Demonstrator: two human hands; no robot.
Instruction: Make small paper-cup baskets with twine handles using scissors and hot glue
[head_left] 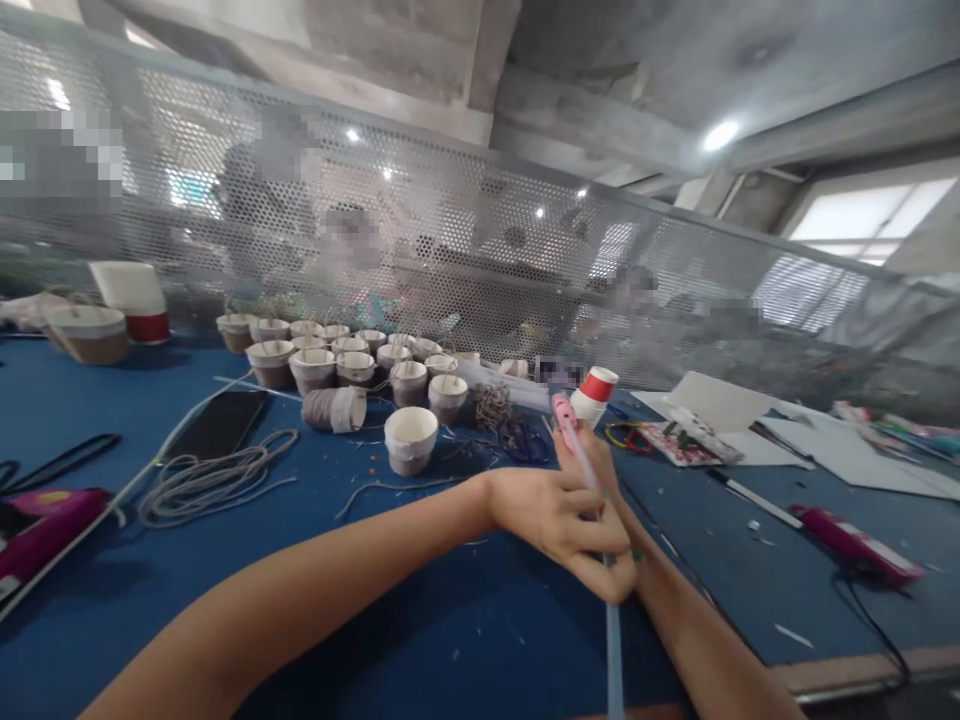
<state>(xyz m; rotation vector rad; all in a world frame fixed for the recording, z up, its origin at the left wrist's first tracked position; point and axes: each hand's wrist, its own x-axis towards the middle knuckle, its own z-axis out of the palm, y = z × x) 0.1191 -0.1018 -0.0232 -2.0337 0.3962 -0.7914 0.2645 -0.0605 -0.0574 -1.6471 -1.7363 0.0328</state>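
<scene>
My left hand [562, 520] is closed around a long translucent glue stick [615, 650]. The stick runs up to a pink glue gun [565, 410], whose end shows above my right hand [589, 460]. My right hand is wrapped around the gun, partly hidden behind my left hand and the stick. Left of my hands, a white paper cup [411, 440] with a cord-wrapped base stands upright. Behind it are several similar small cups [313, 370] with thin handles. One cord-wrapped cup [334, 410] lies on its side.
Grey cord [217, 480] lies coiled beside a black phone [217, 425] on the blue table. Magenta glue guns lie at far left [56, 530] and right [855, 545]. Red-and-white cups [596, 390], scissors [521, 440] and white sheets [862, 440] are near a perforated metal screen [465, 250].
</scene>
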